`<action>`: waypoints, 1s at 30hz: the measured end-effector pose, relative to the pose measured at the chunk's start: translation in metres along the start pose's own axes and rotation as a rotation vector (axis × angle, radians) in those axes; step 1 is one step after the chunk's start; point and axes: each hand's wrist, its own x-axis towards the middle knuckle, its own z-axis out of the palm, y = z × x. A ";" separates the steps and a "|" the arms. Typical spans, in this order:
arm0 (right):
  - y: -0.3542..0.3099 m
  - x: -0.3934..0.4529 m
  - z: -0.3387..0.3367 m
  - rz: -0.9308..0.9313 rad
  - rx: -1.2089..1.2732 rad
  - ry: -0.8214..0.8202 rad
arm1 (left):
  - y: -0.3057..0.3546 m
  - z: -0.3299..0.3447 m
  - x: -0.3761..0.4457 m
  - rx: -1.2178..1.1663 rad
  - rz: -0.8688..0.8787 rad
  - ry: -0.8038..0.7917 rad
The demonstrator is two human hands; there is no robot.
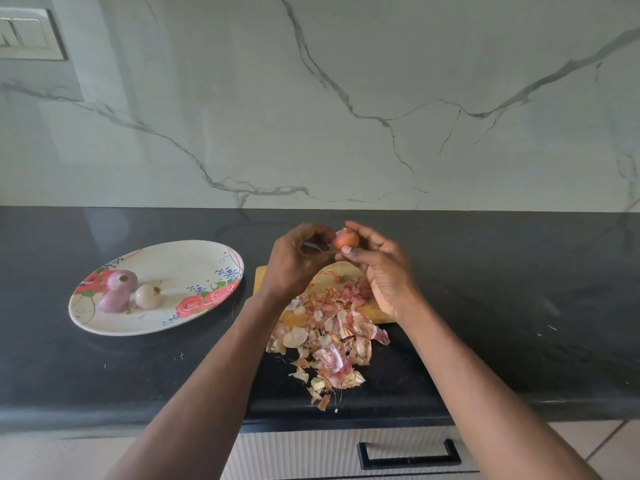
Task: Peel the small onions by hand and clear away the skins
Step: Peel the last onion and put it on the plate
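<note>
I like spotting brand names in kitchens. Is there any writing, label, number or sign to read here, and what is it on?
None: no readable text anywhere in this view.
The oval plate carries only painted roses and blue sprigs, no words.
The wall switch plate shows no marking.
The drawer front and the wooden cutting board are unmarked.

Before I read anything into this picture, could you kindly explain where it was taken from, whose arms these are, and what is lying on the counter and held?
There is no machine here. A camera worn on a person's head looks forward and down at their own bare arms.

The right hand pinches a small unpeeled onion in its fingers, lifted above the counter. The left hand has its fingers curled right beside the onion, apparently working at its skin.

On the black counter lies a wooden board, with a heap of onion skins spilling off it. To the left, a flowered plate holds three peeled onions.
</note>
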 end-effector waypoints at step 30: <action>0.011 -0.001 0.001 -0.131 -0.318 0.059 | -0.007 -0.002 0.001 0.190 -0.061 -0.107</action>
